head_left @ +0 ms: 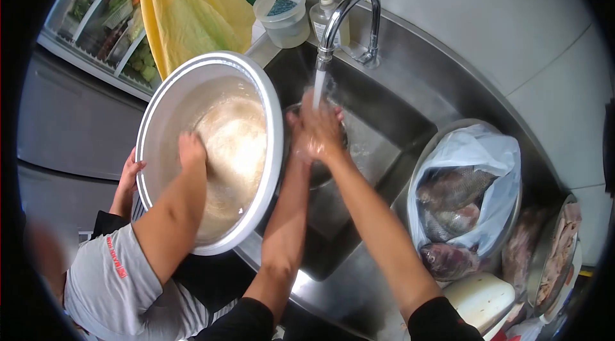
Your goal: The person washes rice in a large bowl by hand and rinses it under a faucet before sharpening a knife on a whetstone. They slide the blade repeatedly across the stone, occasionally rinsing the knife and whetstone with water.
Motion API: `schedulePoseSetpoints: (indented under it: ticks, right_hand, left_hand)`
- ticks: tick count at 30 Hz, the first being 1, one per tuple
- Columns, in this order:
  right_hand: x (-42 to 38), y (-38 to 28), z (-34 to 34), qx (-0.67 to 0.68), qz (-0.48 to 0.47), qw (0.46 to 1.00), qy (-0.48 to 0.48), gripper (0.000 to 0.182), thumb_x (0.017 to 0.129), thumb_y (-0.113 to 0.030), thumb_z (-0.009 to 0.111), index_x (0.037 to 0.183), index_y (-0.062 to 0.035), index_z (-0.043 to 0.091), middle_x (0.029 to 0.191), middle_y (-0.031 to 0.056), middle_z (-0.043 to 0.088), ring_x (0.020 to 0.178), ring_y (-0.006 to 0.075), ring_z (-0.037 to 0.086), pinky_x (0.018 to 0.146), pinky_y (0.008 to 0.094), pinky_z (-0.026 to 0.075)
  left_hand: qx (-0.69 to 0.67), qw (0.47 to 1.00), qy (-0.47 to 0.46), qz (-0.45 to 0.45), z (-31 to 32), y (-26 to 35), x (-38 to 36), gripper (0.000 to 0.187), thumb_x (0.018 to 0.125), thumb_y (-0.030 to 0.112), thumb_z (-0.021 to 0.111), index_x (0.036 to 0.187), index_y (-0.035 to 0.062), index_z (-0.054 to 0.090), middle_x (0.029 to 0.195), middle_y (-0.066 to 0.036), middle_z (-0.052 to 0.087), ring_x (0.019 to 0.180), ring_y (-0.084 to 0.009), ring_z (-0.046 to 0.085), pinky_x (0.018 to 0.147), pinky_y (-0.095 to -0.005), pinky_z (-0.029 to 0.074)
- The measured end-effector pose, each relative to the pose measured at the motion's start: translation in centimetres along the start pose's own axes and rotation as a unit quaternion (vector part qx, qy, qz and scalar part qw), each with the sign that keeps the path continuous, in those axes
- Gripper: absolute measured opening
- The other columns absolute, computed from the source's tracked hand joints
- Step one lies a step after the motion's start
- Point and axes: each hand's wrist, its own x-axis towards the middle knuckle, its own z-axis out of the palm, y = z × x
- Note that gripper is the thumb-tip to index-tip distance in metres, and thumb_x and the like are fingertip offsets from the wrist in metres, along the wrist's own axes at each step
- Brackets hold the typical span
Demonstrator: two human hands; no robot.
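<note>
My right hand (pixel 318 129) lies across my left hand (pixel 296 128) in the stream of water from the chrome faucet (pixel 349 5). The right fingers look stretched out and somewhat blurred, with water running over them. Most of my left hand, its fingers included, is hidden under the right one. Neither hand shows an object in it. Directly below them, partly covered, a round metal bowl (pixel 344 133) stands in the steel sink (pixel 400 126).
Left of my arms, a co-worker in a grey sleeve (pixel 118 277) grips a large tilted basin (pixel 275 101), one hand inside it. On the right sits a tub with a plastic bag (pixel 503 155) of fish (pixel 455 187). A soap bottle (pixel 327 17) and plastic container (pixel 285 27) stand behind.
</note>
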Motion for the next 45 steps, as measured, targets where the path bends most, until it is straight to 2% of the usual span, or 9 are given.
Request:
schedulePoseSetpoints:
  ticks: [7,14,19,25,30,37,42,44,45]
  right_hand:
    - [1.0,1.3,-0.2,0.018,0.026,0.999,0.035,0.091,0.096,-0.067,0.033,0.151,0.0052,0.027,0.158,0.0312,0.019,0.147,0.0475,0.016,0.121,0.0546,0.012]
    - [-6.5,1.7,2.4,0.050,-0.077,0.993,0.071,0.081,0.097,-0.053,0.049,0.146,0.0093,0.032,0.151,0.0389,0.026,0.143,0.0509,0.024,0.118,0.0557,0.020]
    - [-8.2,-1.0,-4.5,0.054,0.138,0.988,0.046,0.032,0.089,-0.026,0.061,0.115,-0.0105,0.070,0.106,0.0153,0.072,0.092,0.0431,0.068,0.087,0.0513,0.052]
    - [6.6,2.0,-6.3,0.027,0.041,0.942,0.333,0.038,0.083,-0.012,0.061,0.119,0.0010,0.063,0.122,0.0233,0.060,0.115,0.0431,0.055,0.099,0.0478,0.045]
    - [16.9,7.6,-6.1,-0.037,0.089,0.988,0.122,0.050,0.076,-0.015,0.062,0.122,0.0034,0.059,0.131,0.0262,0.056,0.124,0.0389,0.055,0.105,0.0417,0.043]
    - [12.6,6.9,-8.7,0.526,0.150,0.797,0.256,0.029,0.075,-0.017,0.077,0.099,-0.0008,0.072,0.090,0.0101,0.074,0.095,0.0195,0.067,0.090,0.0321,0.050]
    - [6.1,3.1,-7.6,0.460,0.184,0.761,0.420,0.025,0.079,-0.013,0.075,0.102,-0.0037,0.068,0.093,0.0047,0.069,0.084,0.0151,0.062,0.078,0.0332,0.051]
    - [-3.2,1.3,-6.9,0.432,0.067,0.843,0.314,0.031,0.083,-0.017,0.073,0.111,-0.0050,0.065,0.103,0.0058,0.068,0.090,0.0151,0.062,0.077,0.0331,0.051]
    - [-8.5,0.2,-5.4,0.497,0.060,0.822,0.273,0.043,0.082,-0.022,0.073,0.117,0.0000,0.063,0.115,0.0170,0.068,0.111,0.0305,0.063,0.097,0.0375,0.047]
  left_hand:
    - [0.160,0.986,0.009,0.037,-0.1,-1.1,-2.4,0.056,0.104,0.049,0.041,0.135,0.0048,0.054,0.122,-0.010,0.064,0.113,-0.0221,0.060,0.095,-0.0342,0.050]
    - [-0.059,0.994,-0.032,-0.084,-4.7,-3.3,4.2,0.057,0.103,0.055,0.038,0.116,0.0052,0.062,0.105,-0.012,0.069,0.093,-0.0239,0.066,0.086,-0.0364,0.053]
    - [-0.065,0.995,-0.031,-0.072,-0.8,0.3,3.1,0.046,0.101,0.045,0.048,0.109,0.0031,0.065,0.091,-0.011,0.070,0.081,-0.0224,0.068,0.077,-0.0326,0.056]
    - [-0.072,0.990,-0.041,-0.110,0.8,0.9,3.4,0.029,0.091,0.017,0.061,0.110,-0.0052,0.063,0.090,-0.015,0.071,0.078,-0.0283,0.070,0.073,-0.0407,0.061]
    - [-0.056,0.988,0.048,-0.136,1.1,0.9,1.0,0.027,0.095,0.023,0.063,0.104,-0.0023,0.059,0.089,-0.018,0.069,0.073,-0.0290,0.069,0.074,-0.0433,0.061]
    - [0.021,0.975,0.075,-0.206,0.7,-0.4,-8.5,0.036,0.097,0.032,0.063,0.109,-0.0025,0.060,0.082,-0.015,0.067,0.069,-0.0239,0.069,0.064,-0.0349,0.060]
    - [0.225,0.945,0.131,-0.196,2.9,-0.3,-19.4,0.047,0.094,0.039,0.067,0.113,-0.0038,0.061,0.083,-0.012,0.068,0.065,-0.0233,0.068,0.056,-0.0358,0.054]
    - [0.242,0.941,0.114,-0.208,1.7,-1.5,-23.2,0.055,0.093,0.047,0.066,0.114,-0.0044,0.062,0.084,-0.013,0.068,0.065,-0.0235,0.068,0.056,-0.0355,0.054]
    - [0.223,0.938,0.124,-0.234,2.0,-1.5,-25.2,0.057,0.095,0.049,0.062,0.113,-0.0049,0.063,0.085,-0.014,0.069,0.062,-0.0250,0.068,0.055,-0.0358,0.054]
